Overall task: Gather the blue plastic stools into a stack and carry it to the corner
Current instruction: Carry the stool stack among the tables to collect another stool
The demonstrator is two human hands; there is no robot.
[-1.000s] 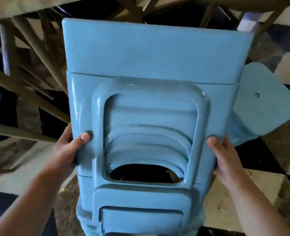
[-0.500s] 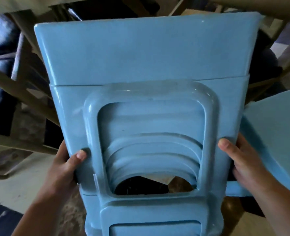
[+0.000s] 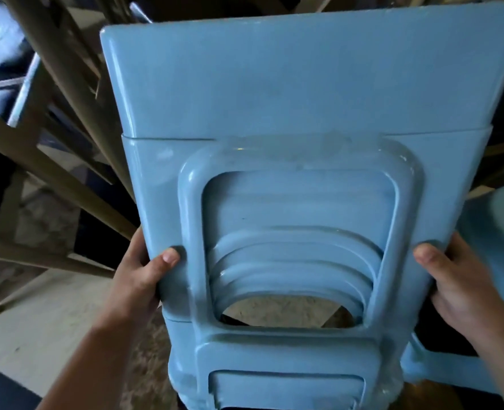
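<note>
Both forearms reach forward and up. The left hand (image 3: 140, 273) and right hand (image 3: 463, 285) face each other, thumbs forward, fingers curled in a clasp.

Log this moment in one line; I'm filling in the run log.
stage: carrying | stack: tilted, off the floor | left hand: grip on left edge | right hand: grip on right edge | loose stool: at right

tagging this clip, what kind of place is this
Probably an indoor dining or eating area. Tan wooden chair legs and rungs crowd the left, a stack of blue plastic stools is held up in both hands, and another blue stool stands at right.
</note>
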